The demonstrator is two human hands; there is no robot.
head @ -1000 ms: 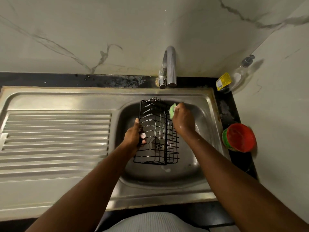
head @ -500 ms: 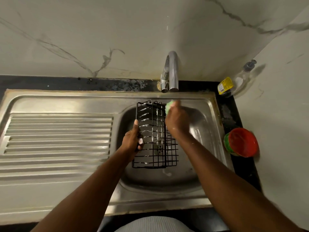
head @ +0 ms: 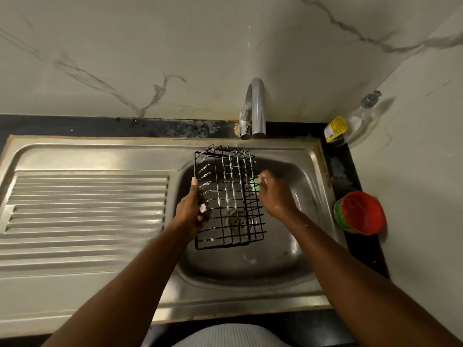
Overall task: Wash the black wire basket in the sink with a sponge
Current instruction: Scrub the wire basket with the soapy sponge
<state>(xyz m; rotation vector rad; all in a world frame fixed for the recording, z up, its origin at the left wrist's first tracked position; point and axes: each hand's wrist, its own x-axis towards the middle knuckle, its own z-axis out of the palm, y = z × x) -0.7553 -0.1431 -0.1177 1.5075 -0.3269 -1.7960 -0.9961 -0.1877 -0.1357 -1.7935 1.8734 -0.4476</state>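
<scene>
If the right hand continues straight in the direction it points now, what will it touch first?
The right hand points left with the green sponge, so it would likely first meet the right side wires of the black wire basket. They look almost touching already, but depth is unclear.

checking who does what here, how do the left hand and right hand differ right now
The left hand grips the basket by its left side; the right hand holds a green sponge against its right side. The left grip only steadies it; the right does the scrubbing. Both are over the sink bowl.
</scene>
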